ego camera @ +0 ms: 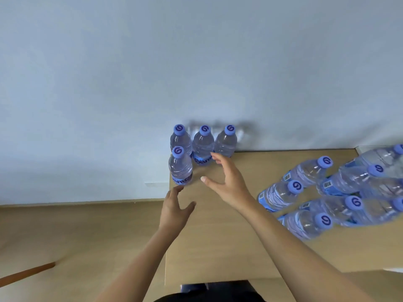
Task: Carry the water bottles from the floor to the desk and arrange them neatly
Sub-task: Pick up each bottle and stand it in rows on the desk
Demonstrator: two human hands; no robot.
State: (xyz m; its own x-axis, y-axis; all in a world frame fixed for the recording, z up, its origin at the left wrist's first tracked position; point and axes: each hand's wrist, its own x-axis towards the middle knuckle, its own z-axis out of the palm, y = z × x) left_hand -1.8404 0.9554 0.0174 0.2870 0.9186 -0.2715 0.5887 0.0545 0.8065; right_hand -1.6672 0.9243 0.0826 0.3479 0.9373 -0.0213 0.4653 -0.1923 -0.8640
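Landmark: light brown flat desk top (218, 247), set against a pale blue-grey wall (152, 62).

Four clear plastic water bottles with blue screw caps and blue printed labels stand upright at the desk's far left corner. Three form a row along the wall edge: left bottle (180, 139), middle bottle (203, 144), right bottle (226, 141), sides close or touching. The fourth, the front bottle (180, 167), stands just in front of the left one, at the desk's left edge. Each cap carries a dark swirl mark; the bottles look full, with ribbed walls.

A second group of the same bottles (327, 192) sits on the desk's right side, packed together; lens distortion makes them look tilted, caps toward the camera. At least seven caps are countable; the outermost run off frame.

Left hand (174, 209): released, fingers loosely spread, holding nothing, fingertips just below the front bottle's base; contact cannot be told.

Right hand (226, 182): released, thumb and fingers spread in a wide C, holding nothing, over the desk just right of the front bottle, fingertips near the middle bottle's label.

Beyond the desk's left edge: tan floor (76, 236) with a reddish-brown wooden strip (28, 273).
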